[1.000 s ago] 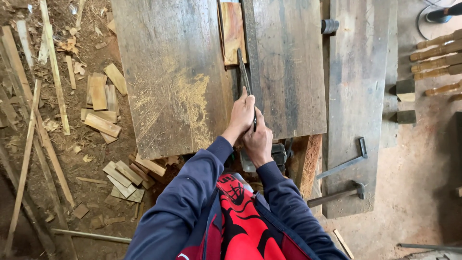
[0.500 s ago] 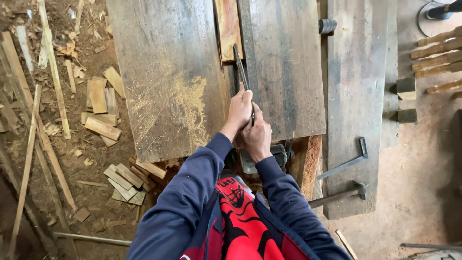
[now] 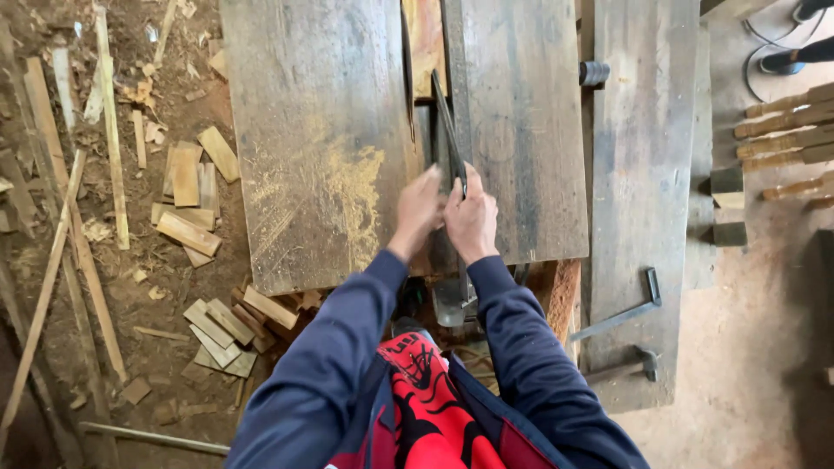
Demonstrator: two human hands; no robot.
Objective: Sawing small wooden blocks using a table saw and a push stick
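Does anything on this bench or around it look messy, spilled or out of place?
Yes. Sawdust lies spread in a yellow patch on the grey bench top beside the left hand. Wood offcuts and long sticks are scattered loose over the dirt floor. The right hand grips a dark flat bar over the slot.

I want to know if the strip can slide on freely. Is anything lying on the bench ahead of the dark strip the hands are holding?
Nothing visible blocks it. The dark strip runs up the gap between the boards from the right hand and left hand; only sawdust lies to its left.
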